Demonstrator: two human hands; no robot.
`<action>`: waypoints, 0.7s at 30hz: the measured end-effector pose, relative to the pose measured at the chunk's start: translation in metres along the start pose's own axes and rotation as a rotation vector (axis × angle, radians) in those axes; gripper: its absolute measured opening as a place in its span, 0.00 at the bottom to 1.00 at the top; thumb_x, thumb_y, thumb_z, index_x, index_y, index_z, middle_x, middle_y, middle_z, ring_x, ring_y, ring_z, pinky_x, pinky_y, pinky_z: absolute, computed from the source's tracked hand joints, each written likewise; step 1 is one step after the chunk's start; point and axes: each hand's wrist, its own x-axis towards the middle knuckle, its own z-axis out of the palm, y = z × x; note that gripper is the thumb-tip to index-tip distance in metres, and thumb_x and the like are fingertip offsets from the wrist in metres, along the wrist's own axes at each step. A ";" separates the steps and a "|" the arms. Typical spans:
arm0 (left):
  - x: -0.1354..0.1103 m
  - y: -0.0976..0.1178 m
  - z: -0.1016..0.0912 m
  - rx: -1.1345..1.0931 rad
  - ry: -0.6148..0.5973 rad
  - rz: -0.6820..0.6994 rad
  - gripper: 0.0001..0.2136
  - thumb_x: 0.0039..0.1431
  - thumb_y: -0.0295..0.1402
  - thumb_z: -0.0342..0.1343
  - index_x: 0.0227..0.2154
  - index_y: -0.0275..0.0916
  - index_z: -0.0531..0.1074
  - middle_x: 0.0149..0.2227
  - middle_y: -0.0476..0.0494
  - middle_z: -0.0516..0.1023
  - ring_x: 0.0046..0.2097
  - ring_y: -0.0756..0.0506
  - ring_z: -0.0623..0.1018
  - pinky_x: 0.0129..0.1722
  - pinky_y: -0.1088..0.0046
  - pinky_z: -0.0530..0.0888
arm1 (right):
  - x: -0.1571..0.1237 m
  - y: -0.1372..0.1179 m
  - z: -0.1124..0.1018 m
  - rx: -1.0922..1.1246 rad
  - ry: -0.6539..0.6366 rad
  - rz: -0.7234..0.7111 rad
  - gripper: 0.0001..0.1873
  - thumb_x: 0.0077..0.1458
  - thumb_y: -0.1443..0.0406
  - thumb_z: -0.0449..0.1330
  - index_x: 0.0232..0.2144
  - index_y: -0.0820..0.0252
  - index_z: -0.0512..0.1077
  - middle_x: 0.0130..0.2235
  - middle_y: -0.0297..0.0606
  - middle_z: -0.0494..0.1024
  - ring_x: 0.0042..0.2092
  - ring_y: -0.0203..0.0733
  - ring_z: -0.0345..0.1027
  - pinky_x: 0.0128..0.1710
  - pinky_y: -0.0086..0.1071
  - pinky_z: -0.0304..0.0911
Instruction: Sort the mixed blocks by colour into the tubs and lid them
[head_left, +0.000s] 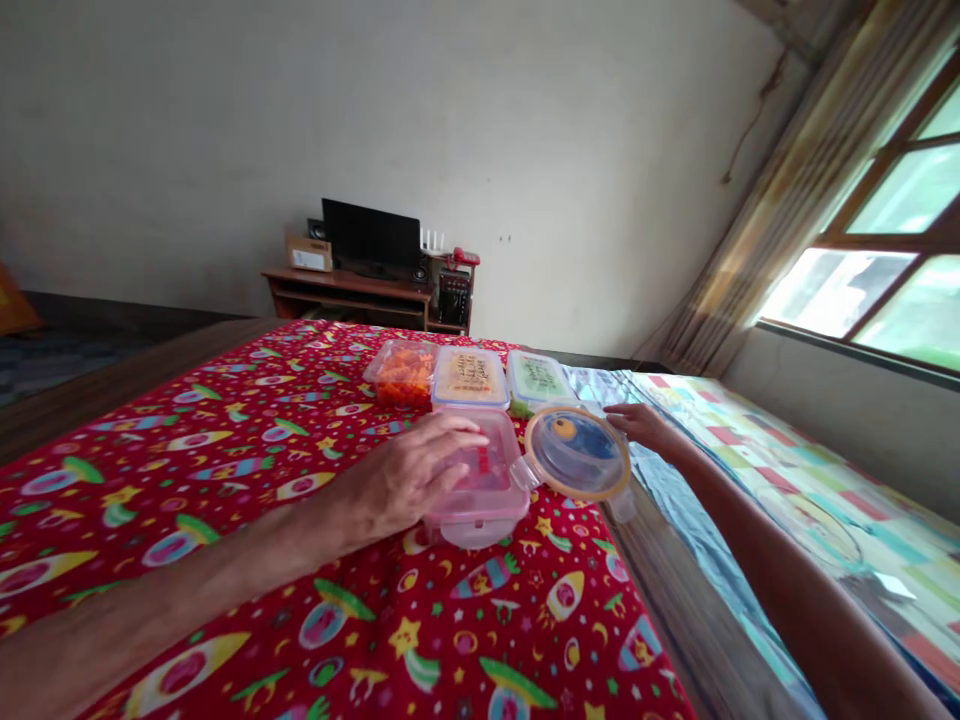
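My left hand (409, 470) lies flat on the lid of a pink-trimmed plastic box (487, 495) on the red patterned tablecloth (247, 440). Beside it on the right stands a round container with an orange-rimmed clear lid (577, 452). My right hand (637, 425) touches that round container's far right edge with its fingers. Behind them sit three lidded boxes in a row: one with orange contents (399, 372), one with a blue-rimmed lid (471, 377), one with a green-rimmed lid (537, 381).
The table's right edge (652, 560) runs close to the round container. A bed with a colourful sheet (787, 480) lies to the right. A low wooden desk with a monitor (371, 240) stands at the far wall. A window (885, 260) is at right.
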 end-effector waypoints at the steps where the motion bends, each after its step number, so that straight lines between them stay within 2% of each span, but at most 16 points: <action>1: 0.013 0.007 0.006 0.021 -0.044 0.069 0.16 0.61 0.39 0.48 0.49 0.43 0.71 0.52 0.43 0.72 0.54 0.42 0.69 0.57 0.65 0.64 | -0.001 0.000 0.002 -0.027 0.007 0.009 0.11 0.42 0.59 0.64 0.26 0.63 0.78 0.17 0.32 0.71 0.27 0.42 0.69 0.25 0.29 0.62; 4: 0.043 0.013 0.034 0.161 -0.144 0.126 0.21 0.56 0.43 0.56 0.51 0.40 0.68 0.48 0.39 0.73 0.52 0.39 0.70 0.54 0.61 0.66 | -0.004 -0.002 0.006 -0.192 0.085 0.006 0.11 0.46 0.60 0.61 0.25 0.62 0.78 0.20 0.35 0.73 0.31 0.44 0.72 0.30 0.30 0.63; 7: 0.058 0.001 0.062 0.276 -0.209 0.120 0.25 0.54 0.42 0.58 0.53 0.35 0.66 0.46 0.36 0.72 0.49 0.37 0.71 0.52 0.58 0.66 | -0.010 -0.003 0.006 -0.414 0.172 -0.019 0.13 0.51 0.59 0.57 0.28 0.60 0.78 0.28 0.41 0.78 0.37 0.46 0.72 0.36 0.32 0.62; 9: 0.062 -0.009 0.073 0.265 -0.192 0.174 0.24 0.56 0.41 0.56 0.53 0.36 0.65 0.46 0.37 0.72 0.49 0.39 0.70 0.52 0.59 0.66 | -0.015 -0.003 0.003 -0.521 0.179 -0.051 0.14 0.53 0.57 0.56 0.29 0.59 0.77 0.32 0.43 0.79 0.39 0.46 0.72 0.38 0.32 0.61; 11: 0.063 -0.015 0.077 0.230 -0.150 0.225 0.21 0.59 0.39 0.52 0.53 0.37 0.64 0.46 0.39 0.71 0.50 0.40 0.70 0.53 0.61 0.65 | -0.019 -0.002 0.000 -0.558 0.141 -0.076 0.14 0.54 0.58 0.55 0.29 0.58 0.77 0.31 0.43 0.78 0.38 0.44 0.72 0.37 0.31 0.61; 14: 0.064 -0.018 0.075 0.172 -0.116 0.269 0.19 0.62 0.38 0.49 0.54 0.38 0.62 0.48 0.39 0.69 0.51 0.41 0.69 0.54 0.62 0.65 | -0.017 0.004 -0.005 -0.473 0.112 -0.021 0.10 0.51 0.62 0.56 0.26 0.60 0.75 0.23 0.38 0.75 0.30 0.40 0.70 0.31 0.29 0.60; 17: 0.072 -0.022 0.074 0.102 -0.088 0.285 0.18 0.63 0.35 0.48 0.55 0.40 0.61 0.51 0.40 0.68 0.54 0.42 0.67 0.55 0.63 0.64 | -0.007 0.014 -0.007 -0.260 0.139 0.079 0.09 0.49 0.64 0.56 0.23 0.61 0.73 0.16 0.32 0.68 0.20 0.35 0.62 0.23 0.27 0.56; 19: 0.085 -0.026 0.075 0.084 -0.064 0.233 0.17 0.61 0.34 0.49 0.52 0.39 0.64 0.49 0.40 0.70 0.53 0.42 0.68 0.54 0.63 0.65 | -0.001 0.021 -0.007 -0.134 0.151 0.098 0.09 0.49 0.64 0.55 0.21 0.61 0.71 0.13 0.30 0.64 0.17 0.33 0.58 0.20 0.26 0.53; 21: 0.099 -0.027 0.078 0.088 -0.068 0.135 0.14 0.58 0.32 0.53 0.47 0.37 0.70 0.43 0.40 0.74 0.47 0.42 0.73 0.49 0.65 0.68 | 0.004 0.026 -0.006 -0.069 0.168 0.110 0.09 0.47 0.65 0.56 0.18 0.61 0.70 0.12 0.29 0.62 0.16 0.31 0.56 0.18 0.25 0.52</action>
